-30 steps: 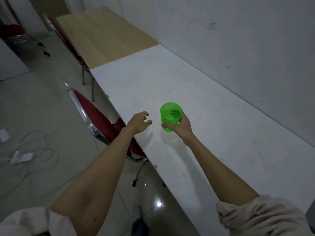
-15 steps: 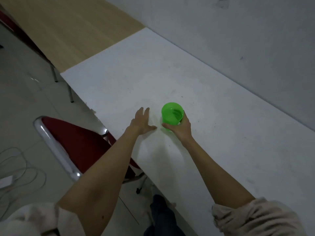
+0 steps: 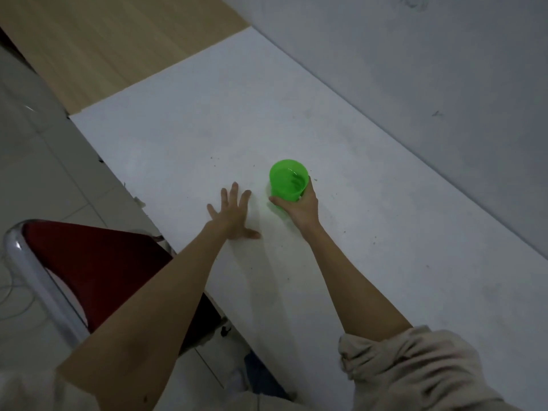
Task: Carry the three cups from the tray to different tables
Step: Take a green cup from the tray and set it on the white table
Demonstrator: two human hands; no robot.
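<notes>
A translucent green cup [image 3: 288, 178] stands upright on the white table [image 3: 385, 232], near its middle. My right hand [image 3: 301, 208] is wrapped around the cup's lower part from the near side. My left hand [image 3: 232, 213] lies flat on the table with fingers spread, a hand's width to the left of the cup and apart from it. No tray and no other cups are in view.
A wooden-topped table [image 3: 112, 46] adjoins the white one at the far left. A red chair with a chrome frame [image 3: 89, 271] stands at the table's near edge under my left arm. A grey wall [image 3: 430, 69] runs along the table's far side. Cables [image 3: 12, 295] lie on the tiled floor.
I have come closer to the white table. The green cup went down from the air onto the tabletop, still in my right hand. My left hand spread flat on the table.
</notes>
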